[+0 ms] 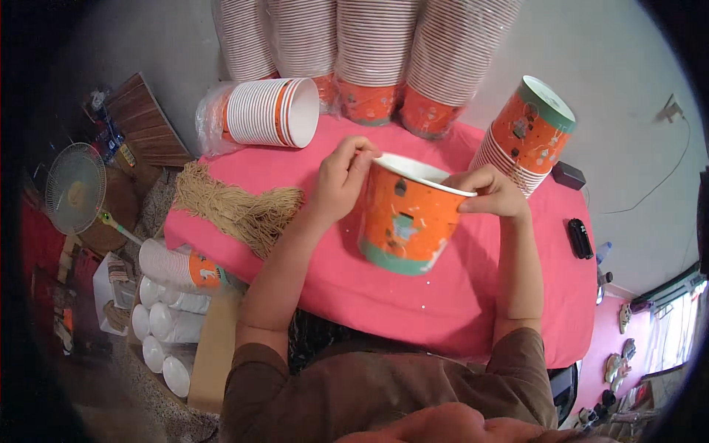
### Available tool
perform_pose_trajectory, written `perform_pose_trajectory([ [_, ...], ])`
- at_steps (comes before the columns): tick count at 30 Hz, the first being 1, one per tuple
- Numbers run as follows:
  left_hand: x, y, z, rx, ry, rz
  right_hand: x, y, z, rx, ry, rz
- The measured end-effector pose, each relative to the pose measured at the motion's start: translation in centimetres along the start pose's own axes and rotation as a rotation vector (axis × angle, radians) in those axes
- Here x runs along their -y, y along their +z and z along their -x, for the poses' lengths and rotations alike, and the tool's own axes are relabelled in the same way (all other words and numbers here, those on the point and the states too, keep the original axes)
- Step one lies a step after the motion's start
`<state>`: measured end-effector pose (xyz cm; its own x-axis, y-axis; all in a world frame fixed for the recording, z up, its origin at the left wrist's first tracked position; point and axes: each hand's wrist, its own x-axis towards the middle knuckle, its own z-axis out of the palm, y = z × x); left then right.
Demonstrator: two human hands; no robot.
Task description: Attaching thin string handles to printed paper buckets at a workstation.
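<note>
Between my two hands hangs a large orange paper bucket (pixel 402 221) with a white rim, a green base band and cartoon prints, tilted slightly above the pink cloth. My left hand (pixel 346 173) pinches its rim at the left. On the other side my right hand (pixel 491 193) grips the rim, with fingertips reaching inside and the thumb outside. The bucket's inner bottom is hidden from sight. Left of my left forearm lies a bundle of tan strings (pixel 236 207). Beyond my right hand stands an upside-down stack of matching buckets (pixel 528 133).
Tall plastic-wrapped bucket stacks (pixel 373 44) line the table's back, and an opened stack (pixel 266 112) lies on its side at the back left. A black object (pixel 580 238) rests near the right edge of the pink-covered table (pixel 443 317). A carton (pixel 214 347) with wrapped white containers stands lower left.
</note>
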<state>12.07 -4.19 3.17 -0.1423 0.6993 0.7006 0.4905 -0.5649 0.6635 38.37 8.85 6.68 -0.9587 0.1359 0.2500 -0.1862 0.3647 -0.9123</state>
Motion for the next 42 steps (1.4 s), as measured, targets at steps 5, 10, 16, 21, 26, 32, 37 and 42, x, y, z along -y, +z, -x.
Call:
perform_pose_trajectory([
  [5,3.5,0.0,1.3,0.027,-0.125,0.204,-1.0,-0.6,-0.2,0.064,-0.081,-0.162],
  [10,2.6,0.3,1.4,-0.192,-0.107,0.291,-1.5,-0.3,0.2,-0.066,0.051,-0.083],
  [16,0.6,0.7,1.3,-0.245,-0.046,-0.021,0.9,1.1,-0.4,-0.061,0.126,-0.032],
  [21,-1.2,1.1,1.5,-0.259,0.082,-0.154,4.3,4.1,-1.0,-0.098,0.106,0.124],
  [26,-1.4,1.4,1.4,-0.252,0.219,-0.271,5.7,6.0,-1.1,-0.102,0.177,0.052],
  [32,-0.5,1.9,2.1,-0.294,0.369,-0.286,4.6,6.7,-1.4,-0.081,0.068,0.284],
  [37,-0.3,2.6,2.0,-0.308,0.377,-0.315,4.4,7.1,-1.5,-0.076,0.129,0.308],
  [42,0.2,2.8,2.1,-0.304,0.382,-0.318,4.2,7.9,-1.8,-0.144,0.12,0.393],
])
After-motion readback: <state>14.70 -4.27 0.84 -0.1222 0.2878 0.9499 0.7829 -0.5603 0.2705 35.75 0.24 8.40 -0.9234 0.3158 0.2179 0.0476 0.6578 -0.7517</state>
